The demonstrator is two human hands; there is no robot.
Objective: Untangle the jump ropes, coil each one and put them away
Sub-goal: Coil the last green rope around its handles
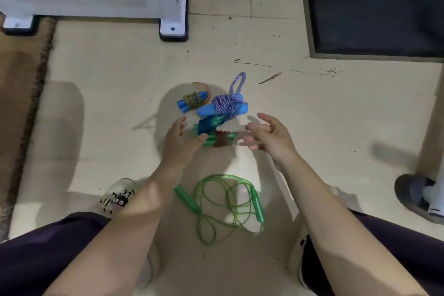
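Several coiled jump ropes lie together on the tiled floor. One has green handles wound with brown rope (219, 140), one is teal (209, 124), one has light blue handles wrapped in purple-white cord (224, 103), and one has blue handles bound with yellow rope (192, 101). A loose green rope (223, 206) lies spread out between my knees, uncoiled. My left hand (179, 143) hovers open at the left end of the green-handled bundle, thumb near it. At that bundle's right end my right hand (269, 136) is open with fingers spread.
A white metal frame foot (173, 27) stands at the back. A dark mat (374, 7) lies at the back right and a brown rug (21, 94) on the left. A clear shoe (117, 196) is on my left foot, and another person's sandal (419, 194) is at right.
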